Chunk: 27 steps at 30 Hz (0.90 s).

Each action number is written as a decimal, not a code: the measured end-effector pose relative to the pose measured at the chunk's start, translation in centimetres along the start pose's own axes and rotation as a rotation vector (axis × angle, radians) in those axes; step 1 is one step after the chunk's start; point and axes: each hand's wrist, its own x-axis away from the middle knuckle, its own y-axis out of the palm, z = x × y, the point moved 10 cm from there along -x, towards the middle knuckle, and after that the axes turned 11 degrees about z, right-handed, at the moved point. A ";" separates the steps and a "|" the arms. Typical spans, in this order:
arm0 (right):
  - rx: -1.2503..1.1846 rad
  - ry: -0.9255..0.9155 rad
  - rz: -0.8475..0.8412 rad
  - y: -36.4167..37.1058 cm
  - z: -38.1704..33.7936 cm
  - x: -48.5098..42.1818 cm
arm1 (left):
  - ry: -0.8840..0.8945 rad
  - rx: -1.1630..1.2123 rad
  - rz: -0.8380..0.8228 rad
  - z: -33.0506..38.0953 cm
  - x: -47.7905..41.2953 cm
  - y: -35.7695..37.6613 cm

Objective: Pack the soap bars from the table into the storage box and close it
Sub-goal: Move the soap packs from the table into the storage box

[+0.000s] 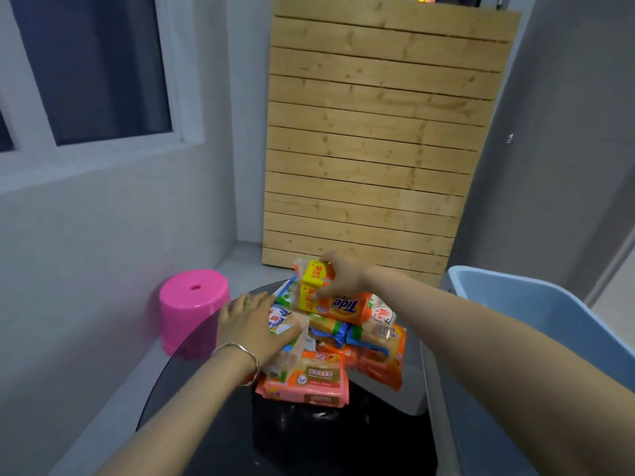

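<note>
On the dark table [309, 441] I see the soap bars [343, 338] heaped. The right hand [343, 273] grips a yellow bar [311, 286] on top, and the left hand [254, 324] rests flat on a white pack [283, 321]. The blue storage box [536, 304] stands just right, lid off.

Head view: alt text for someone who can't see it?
The right hand grips a yellow soap pack atop the soap pile on a table; the left hand rests on the pile. A blue storage box stands at right.
</note>
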 end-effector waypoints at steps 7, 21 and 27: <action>-0.395 -0.040 0.364 -10.2 -0.1 5.6 | 0.050 0.235 0.154 4.1 0.6 -3.1; -0.297 0.326 0.571 -19.7 15.3 20.4 | 0.043 1.133 -0.238 25.3 6.7 -0.5; -0.251 0.484 0.405 -13.9 19.1 22.9 | -0.114 1.343 -0.338 26.1 7.0 1.2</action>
